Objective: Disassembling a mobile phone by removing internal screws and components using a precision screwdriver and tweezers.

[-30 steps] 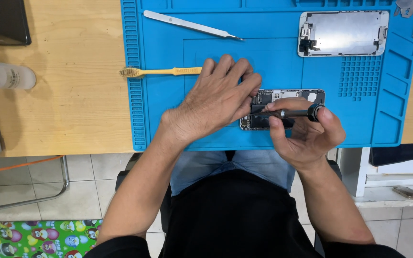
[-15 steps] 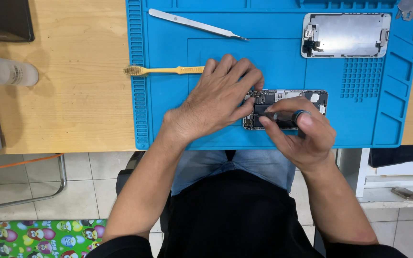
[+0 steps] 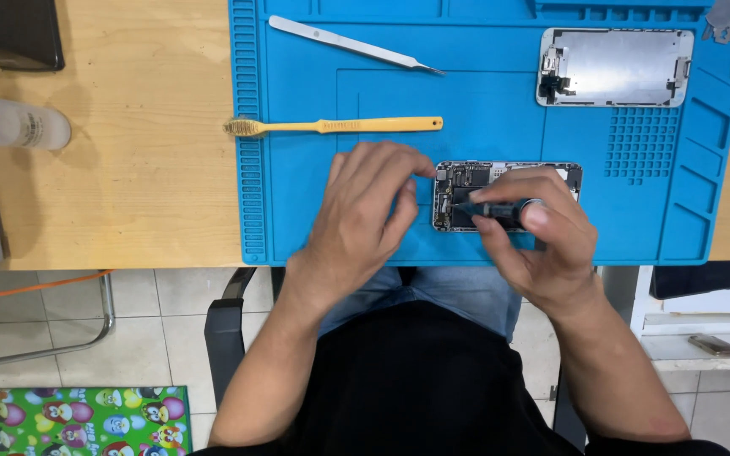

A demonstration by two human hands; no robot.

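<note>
Your right hand (image 3: 542, 232) grips a small dark screwdriver (image 3: 500, 208), its tip down on the opened phone (image 3: 466, 181) near the blue mat's (image 3: 297, 228) six o'clock edge. Your left hand (image 3: 365, 219), fingers loosely curled and holding nothing, has slid off the phone toward nine o'clock, now just beside it. At eleven o'clock lie the yellow brush (image 3: 340, 127) and the tweezers (image 3: 352, 44); at one o'clock lies the screen panel (image 3: 618, 67).

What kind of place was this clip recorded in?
Probably a small phone repair bench: a blue work mat on a wooden table, an opened phone under both hands, a detached screen, tweezers nearby.
</note>
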